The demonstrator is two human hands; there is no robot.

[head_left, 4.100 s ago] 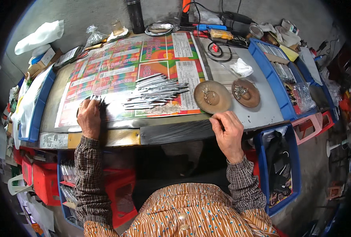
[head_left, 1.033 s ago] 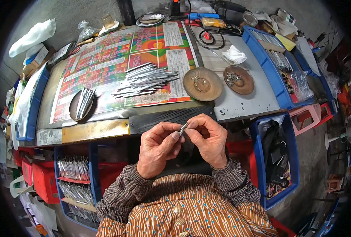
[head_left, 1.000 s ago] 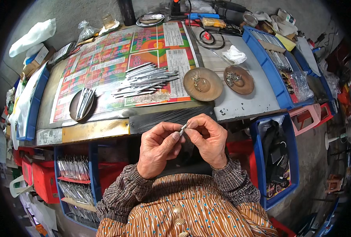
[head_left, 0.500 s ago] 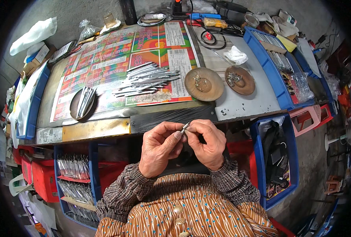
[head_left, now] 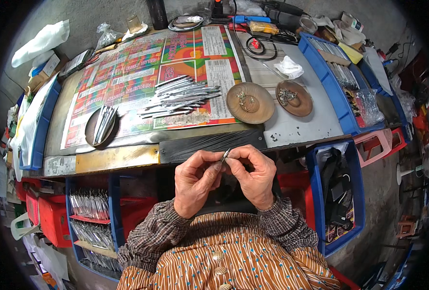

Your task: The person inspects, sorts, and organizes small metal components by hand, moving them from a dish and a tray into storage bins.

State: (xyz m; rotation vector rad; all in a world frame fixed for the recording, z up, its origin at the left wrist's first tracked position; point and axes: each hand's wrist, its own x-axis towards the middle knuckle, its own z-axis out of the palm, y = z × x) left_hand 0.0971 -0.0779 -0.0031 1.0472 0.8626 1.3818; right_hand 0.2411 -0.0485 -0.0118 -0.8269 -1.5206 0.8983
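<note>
At the table's front edge my left hand [head_left: 195,180] and my right hand [head_left: 254,177] meet, fingertips pinched together. Between them is a slim, silvery metal piece [head_left: 226,154], mostly covered by the fingers. Beyond them a loose pile of slim metal rods [head_left: 180,99] lies on a colourful printed sheet [head_left: 127,72]. Several similar rods [head_left: 106,121] lean inside a dark round bowl [head_left: 97,141] on the left. To the right, a round brown dish [head_left: 262,107] and a smaller brown dish [head_left: 303,107] each hold small metal parts.
A blue tray [head_left: 336,121] with rods and a plastic bag stands at the right. Below the table, a blue rack [head_left: 117,208] full of rods is at left and a blue bin [head_left: 316,203] at right. White crumpled tissue [head_left: 289,67] and black cable [head_left: 274,52] lie behind the dishes.
The metal piece has turned slightly between my fingertips, and my right fingers have shifted a little up and left. The pile, bowl and dishes look unchanged.
</note>
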